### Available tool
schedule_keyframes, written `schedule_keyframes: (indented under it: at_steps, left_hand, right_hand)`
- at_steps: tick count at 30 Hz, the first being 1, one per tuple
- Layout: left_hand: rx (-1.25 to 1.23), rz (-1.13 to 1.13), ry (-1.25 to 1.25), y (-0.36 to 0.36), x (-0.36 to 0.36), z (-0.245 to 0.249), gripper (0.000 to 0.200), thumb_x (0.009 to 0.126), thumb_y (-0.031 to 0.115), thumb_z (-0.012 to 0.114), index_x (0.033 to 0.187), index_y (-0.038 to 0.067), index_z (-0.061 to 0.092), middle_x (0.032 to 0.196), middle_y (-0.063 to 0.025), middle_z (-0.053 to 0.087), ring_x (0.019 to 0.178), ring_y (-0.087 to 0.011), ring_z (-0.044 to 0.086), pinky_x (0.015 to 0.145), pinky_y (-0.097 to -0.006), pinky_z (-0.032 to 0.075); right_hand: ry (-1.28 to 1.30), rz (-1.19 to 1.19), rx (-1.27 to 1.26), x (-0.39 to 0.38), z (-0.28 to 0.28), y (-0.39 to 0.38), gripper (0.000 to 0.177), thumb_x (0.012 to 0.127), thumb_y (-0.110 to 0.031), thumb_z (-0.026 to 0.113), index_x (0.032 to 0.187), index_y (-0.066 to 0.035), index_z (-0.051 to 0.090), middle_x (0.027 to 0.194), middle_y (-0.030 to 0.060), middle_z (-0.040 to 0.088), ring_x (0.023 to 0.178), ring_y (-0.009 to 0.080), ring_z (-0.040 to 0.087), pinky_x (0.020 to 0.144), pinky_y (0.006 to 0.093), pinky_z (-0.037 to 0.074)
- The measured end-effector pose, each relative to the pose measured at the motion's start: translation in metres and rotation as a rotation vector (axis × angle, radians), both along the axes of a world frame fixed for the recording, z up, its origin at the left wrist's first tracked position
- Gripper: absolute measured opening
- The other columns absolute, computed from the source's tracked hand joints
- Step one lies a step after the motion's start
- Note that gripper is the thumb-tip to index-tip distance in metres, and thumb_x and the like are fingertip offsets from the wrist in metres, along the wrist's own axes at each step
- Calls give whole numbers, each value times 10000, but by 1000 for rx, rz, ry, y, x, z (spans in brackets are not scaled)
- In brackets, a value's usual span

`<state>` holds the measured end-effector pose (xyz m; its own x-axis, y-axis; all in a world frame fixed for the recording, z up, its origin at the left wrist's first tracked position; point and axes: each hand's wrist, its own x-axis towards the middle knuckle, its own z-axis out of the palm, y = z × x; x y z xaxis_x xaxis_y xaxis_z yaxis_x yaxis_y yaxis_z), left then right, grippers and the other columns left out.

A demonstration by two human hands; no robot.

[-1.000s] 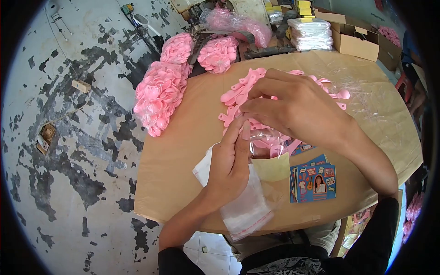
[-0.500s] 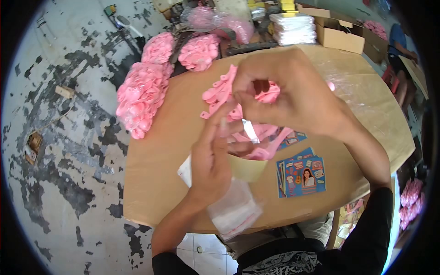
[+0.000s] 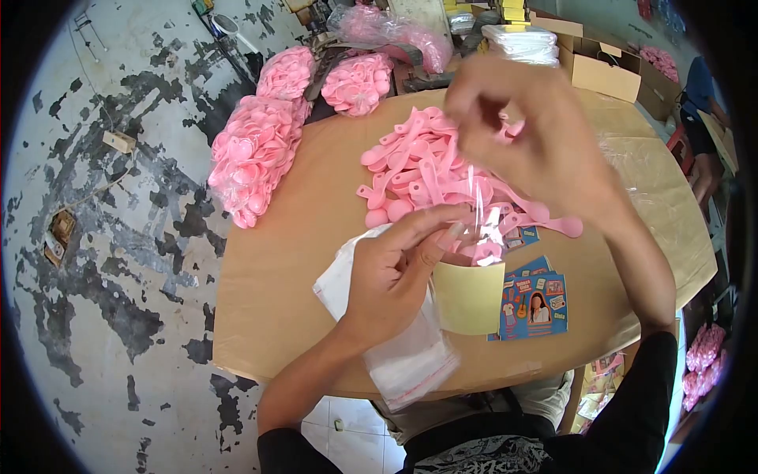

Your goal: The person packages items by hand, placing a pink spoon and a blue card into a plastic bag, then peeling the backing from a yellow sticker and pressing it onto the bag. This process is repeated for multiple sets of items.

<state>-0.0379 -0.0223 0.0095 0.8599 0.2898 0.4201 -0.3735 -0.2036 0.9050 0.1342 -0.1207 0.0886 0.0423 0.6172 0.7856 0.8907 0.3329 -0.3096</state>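
Observation:
My left hand pinches a clear plastic bag by its edge; a pink piece shows through the film. Below these fingers is a pale yellow card. Raised above the table, my right hand is blurred, its fingers curled together, and what they hold, if anything, cannot be made out. Pink spoons lie in a heap beyond my left hand. Blue printed cards with a portrait are stacked to the right of the yellow card. Clear and white plastic sleeves lie beneath my left hand and wrist.
Bags of pink spoons stand at the table's left edge, with another bag behind. A stack of clear packets and an open cardboard box are at the back. A seated person is at the far right.
The yellow card and my left hand have shifted right in view. My right hand has moved up and away from my left, stretching the clear film upward. More of the spoon heap shows.

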Motion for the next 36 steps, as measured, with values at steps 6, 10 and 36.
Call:
schedule_keyframes:
  at_steps: [6,10,36]
  left_hand:
    - [-57,64,139,4,-2,6,297,1016,181,448,1223,-23,514,1122,-149,651,974,-198,663,808,-279,545]
    - [-212,22,52,5,9,-3,316,1026,256,420,1204,12,514,1110,-178,653,901,-215,682,747,-288,544]
    - [-259,-18,282,9,14,-14,341,1011,225,463,1226,-18,567,1018,-94,659,918,-144,645,797,-288,518]
  right_hand:
    - [331,164,-91,82,41,-42,206,827,43,488,917,-28,659,692,27,583,568,71,505,532,216,456]
    - [560,186,-351,168,28,-78,211,864,-185,523,966,-31,626,798,21,610,702,61,530,638,198,431]
    - [304,-408,-594,159,-29,-103,233,888,-63,472,1076,-12,600,850,35,605,734,116,541,699,242,471]
